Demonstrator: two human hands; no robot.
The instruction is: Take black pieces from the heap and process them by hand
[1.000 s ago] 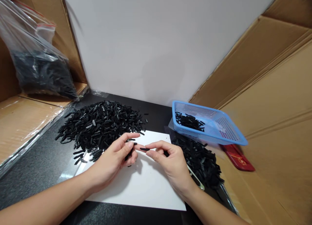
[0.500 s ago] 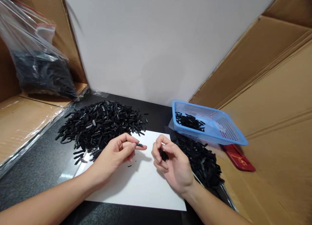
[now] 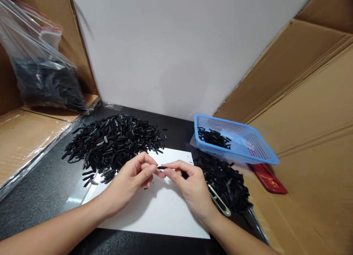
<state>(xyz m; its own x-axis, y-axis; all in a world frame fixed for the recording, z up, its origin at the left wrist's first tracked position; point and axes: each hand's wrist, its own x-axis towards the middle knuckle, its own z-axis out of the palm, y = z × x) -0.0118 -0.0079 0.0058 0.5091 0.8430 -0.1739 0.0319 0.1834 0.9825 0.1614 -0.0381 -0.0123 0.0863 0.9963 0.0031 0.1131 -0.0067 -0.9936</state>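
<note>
Above the white sheet (image 3: 162, 218), a thin black strip (image 3: 161, 167) sits between the fingertips of both hands. My left hand (image 3: 138, 176) is closed in a pinch at its left end. My right hand (image 3: 193, 179) pinches the strip's right end between thumb and forefinger. More black material (image 3: 184, 175) shows in the curl of the right fingers; its amount is hidden. Left of my hands spreads a large pile of similar black strips (image 3: 116, 137). Another pile of black strips (image 3: 228, 185) lies beyond my right hand.
A blue perforated basket (image 3: 237, 153) holds some black strips at the right. A pale slotted tool (image 3: 220, 200) lies beside my right wrist. A red flat object (image 3: 268, 179) is under the basket's edge. A clear bag (image 3: 49, 78) of black material leans at the left.
My right hand has moved left and turned, its thumb and forefinger meeting the strip at my left fingertips. The pale slotted tool by the right wrist is more exposed.
</note>
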